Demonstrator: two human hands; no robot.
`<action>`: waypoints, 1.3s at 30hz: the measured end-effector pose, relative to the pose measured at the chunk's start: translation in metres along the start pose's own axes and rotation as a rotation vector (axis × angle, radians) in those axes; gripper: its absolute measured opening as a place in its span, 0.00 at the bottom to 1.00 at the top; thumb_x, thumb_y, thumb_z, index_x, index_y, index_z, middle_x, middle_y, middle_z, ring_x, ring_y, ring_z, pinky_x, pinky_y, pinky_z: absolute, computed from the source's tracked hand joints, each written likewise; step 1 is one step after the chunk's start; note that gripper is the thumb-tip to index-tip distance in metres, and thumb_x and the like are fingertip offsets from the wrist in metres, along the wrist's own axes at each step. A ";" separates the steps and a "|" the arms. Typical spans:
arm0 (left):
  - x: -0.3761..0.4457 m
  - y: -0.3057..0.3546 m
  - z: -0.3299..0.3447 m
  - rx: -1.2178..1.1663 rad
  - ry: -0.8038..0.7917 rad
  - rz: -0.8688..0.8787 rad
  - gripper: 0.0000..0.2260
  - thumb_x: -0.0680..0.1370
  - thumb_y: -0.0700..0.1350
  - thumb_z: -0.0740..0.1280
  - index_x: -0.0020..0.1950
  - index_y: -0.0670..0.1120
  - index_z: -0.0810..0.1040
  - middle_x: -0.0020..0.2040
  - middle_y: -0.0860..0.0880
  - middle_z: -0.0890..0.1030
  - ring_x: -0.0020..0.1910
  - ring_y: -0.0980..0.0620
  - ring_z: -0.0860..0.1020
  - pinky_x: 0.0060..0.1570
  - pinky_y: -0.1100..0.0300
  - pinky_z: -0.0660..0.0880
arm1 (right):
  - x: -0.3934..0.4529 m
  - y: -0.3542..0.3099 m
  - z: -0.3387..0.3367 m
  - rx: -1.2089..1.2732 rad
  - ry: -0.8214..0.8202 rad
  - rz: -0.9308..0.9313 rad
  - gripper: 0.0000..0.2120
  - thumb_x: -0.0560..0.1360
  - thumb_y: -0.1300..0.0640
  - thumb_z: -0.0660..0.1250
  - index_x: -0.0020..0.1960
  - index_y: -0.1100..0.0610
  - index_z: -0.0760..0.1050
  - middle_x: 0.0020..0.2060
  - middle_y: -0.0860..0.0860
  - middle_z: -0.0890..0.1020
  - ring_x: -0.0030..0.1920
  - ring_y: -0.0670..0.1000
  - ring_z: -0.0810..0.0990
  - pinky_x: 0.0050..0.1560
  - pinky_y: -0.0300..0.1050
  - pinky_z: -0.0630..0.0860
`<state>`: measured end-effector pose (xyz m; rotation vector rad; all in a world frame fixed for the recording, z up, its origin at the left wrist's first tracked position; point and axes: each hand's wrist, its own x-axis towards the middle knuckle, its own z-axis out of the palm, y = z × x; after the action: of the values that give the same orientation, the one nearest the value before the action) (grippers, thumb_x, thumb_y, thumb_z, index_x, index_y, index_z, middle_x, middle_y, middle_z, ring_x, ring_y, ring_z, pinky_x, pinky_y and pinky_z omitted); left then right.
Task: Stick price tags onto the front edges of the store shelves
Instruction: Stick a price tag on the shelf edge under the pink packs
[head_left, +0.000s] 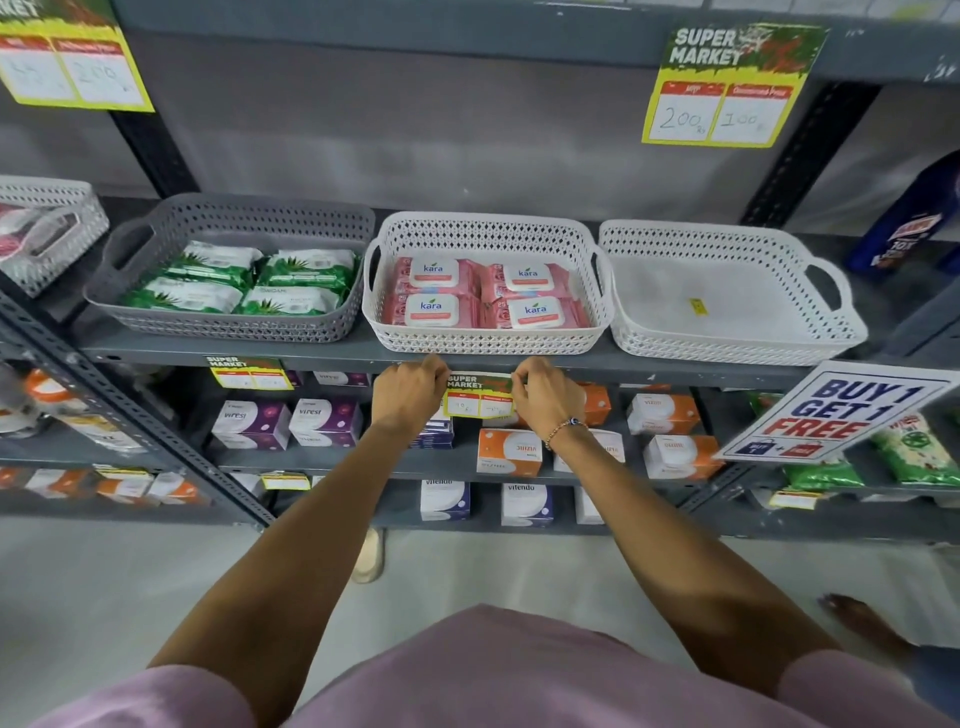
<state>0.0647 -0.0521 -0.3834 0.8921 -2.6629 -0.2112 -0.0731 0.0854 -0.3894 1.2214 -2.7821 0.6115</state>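
Observation:
A small yellow-and-green price tag (479, 395) hangs at the front edge of the grey shelf (675, 374), below the white basket of pink wipes (485, 338). My left hand (408, 392) pinches its left end and my right hand (545, 395) pinches its right end, holding it flat against the edge. A second tag of the same kind (250, 372) is stuck on the same edge further left. Larger price tags hang from the upper shelf at the left (67, 62) and right (727, 88).
A grey basket of green wipes (228, 327) and an empty white basket (727, 343) flank the middle one. A "Buy 1 Get 1 Free" sign (836, 413) juts out at right. Boxes fill the lower shelves. A slipper (370, 556) and a bare foot (862, 623) are on the floor.

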 end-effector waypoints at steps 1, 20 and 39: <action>0.001 0.000 0.001 0.006 -0.005 -0.001 0.09 0.79 0.50 0.60 0.47 0.47 0.77 0.34 0.44 0.83 0.35 0.40 0.81 0.32 0.58 0.68 | 0.000 0.000 0.001 0.000 0.001 0.003 0.08 0.78 0.53 0.59 0.47 0.57 0.74 0.43 0.55 0.82 0.40 0.57 0.81 0.32 0.41 0.66; 0.008 -0.002 0.012 0.092 0.060 0.038 0.10 0.79 0.48 0.61 0.47 0.47 0.80 0.37 0.47 0.85 0.33 0.45 0.81 0.50 0.54 0.67 | 0.013 0.009 0.009 -0.049 -0.021 -0.031 0.06 0.78 0.54 0.60 0.47 0.56 0.72 0.34 0.55 0.81 0.34 0.58 0.79 0.30 0.43 0.66; 0.012 -0.004 0.016 0.096 0.098 0.053 0.09 0.77 0.46 0.62 0.42 0.46 0.80 0.41 0.49 0.80 0.37 0.49 0.78 0.46 0.54 0.66 | 0.013 0.009 0.016 -0.062 0.010 -0.029 0.07 0.77 0.53 0.60 0.46 0.56 0.72 0.31 0.54 0.81 0.32 0.57 0.79 0.28 0.40 0.62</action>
<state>0.0520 -0.0621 -0.3967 0.8372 -2.6197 -0.0268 -0.0861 0.0759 -0.4041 1.2408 -2.7484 0.5230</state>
